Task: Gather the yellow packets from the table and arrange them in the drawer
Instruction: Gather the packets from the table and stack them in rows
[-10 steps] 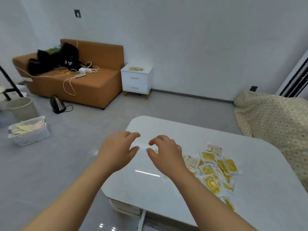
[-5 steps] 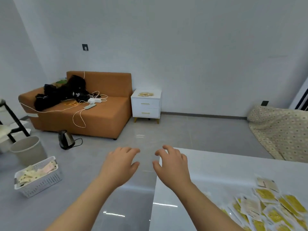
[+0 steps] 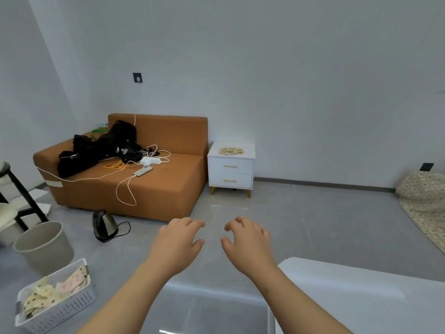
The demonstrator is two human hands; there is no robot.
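Room: grey tiled floor, plain white walls, one wall socket above the sofa.

Left to right:

1. A black-legged stool stands at the far left edge and is partly cut off.
2. A pale waste bin stands on the floor. A white perforated basket of folded cloths sits just in front of it.
3. An electric kettle stands on the floor with its cord trailing right, close to the front of the sofa.
4. The orange sofa carries a heap of black clothing, a white power strip, a phone and white cables looping over the seat edge.
5. The left hand hovers palm down over the floor. Its grip is slack, with fingers loosely curled on nothing.
6. A white nightstand stands beside the right end of the sofa, against the wall. Yellow packets lie in a small pile on its top. The upper drawer and lower drawer are both closed.
7. The right hand hovers level with the left. Its grip is likewise slack and holds nothing.
8. The rounded corner of a white tabletop fills the lower right, and the right forearm crosses its edge.
9. Patterned bedding lies on the floor at the far right.

Only floor lies between the hands and the nightstand; the kettle sits left of that line.
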